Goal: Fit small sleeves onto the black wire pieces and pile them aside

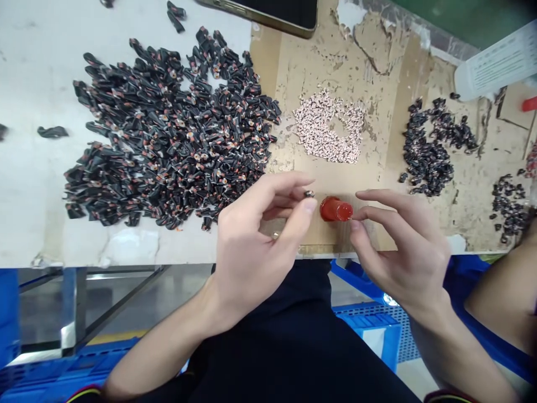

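Note:
A red cylindrical piece (336,209) with a narrower top stands near the front edge of the cardboard-covered table. Just left of it, my left hand (268,240) holds a small dark part (309,194) between thumb and fingers. On the other side, my right hand (400,240) has its thumb and index finger pinched at the red piece's top; what they hold is too small to name. A pile of tiny copper-coloured parts (312,120) lies beyond the red piece. Many black parts with orange bits (168,134) are heaped to the left.
A phone (272,14) lies at the far edge. Small dark parts (425,162) are piled at right, near a white translucent container (499,61). Another person's arm (507,285) is at the right edge. Blue crates (373,330) sit below the table.

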The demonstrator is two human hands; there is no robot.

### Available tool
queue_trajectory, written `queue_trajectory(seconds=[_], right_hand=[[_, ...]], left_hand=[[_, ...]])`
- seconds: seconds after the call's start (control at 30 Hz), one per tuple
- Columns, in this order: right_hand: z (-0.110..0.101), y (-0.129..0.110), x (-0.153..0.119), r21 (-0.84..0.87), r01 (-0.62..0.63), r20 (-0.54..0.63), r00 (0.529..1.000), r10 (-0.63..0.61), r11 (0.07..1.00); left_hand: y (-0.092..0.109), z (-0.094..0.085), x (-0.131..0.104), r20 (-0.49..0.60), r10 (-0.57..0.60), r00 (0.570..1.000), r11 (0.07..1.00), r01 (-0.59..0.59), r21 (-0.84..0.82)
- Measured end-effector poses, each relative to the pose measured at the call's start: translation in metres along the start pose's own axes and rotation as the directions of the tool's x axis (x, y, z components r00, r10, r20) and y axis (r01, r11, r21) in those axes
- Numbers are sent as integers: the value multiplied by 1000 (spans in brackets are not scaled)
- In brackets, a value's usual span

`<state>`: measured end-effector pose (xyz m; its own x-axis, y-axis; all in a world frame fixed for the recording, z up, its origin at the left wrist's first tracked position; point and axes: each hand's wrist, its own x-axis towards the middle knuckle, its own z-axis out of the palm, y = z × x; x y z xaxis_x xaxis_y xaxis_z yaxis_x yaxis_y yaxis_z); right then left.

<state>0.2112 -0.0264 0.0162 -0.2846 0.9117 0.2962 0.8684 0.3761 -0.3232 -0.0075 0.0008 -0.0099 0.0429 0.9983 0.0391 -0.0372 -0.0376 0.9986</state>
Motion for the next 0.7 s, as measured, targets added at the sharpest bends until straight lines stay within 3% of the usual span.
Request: queue_trajectory(seconds=[0.17,0.27,0.4,0.5,0.7], right_hand=[[0,1,1,-4,50,-4,999,-50,999],[-5,-6,2,138,-100,-63,992,110,985],[-14,-21,6,512,-287,-54,930,364,810],[-16,-28,8,653,-352,27,896,444,671],[-15,-31,8,671,-336,18,899,438,661]], left_hand=[[6,0,0,10,-24,1000,1000,24,3],[12,2,3,75,-125,989,989,130,-70],[17,12,7,269,-339,902,872,408,-270],[15,20,8,368,-401,839,768,527,-364],[15,23,7,398,-446,802,702,589,-401]])
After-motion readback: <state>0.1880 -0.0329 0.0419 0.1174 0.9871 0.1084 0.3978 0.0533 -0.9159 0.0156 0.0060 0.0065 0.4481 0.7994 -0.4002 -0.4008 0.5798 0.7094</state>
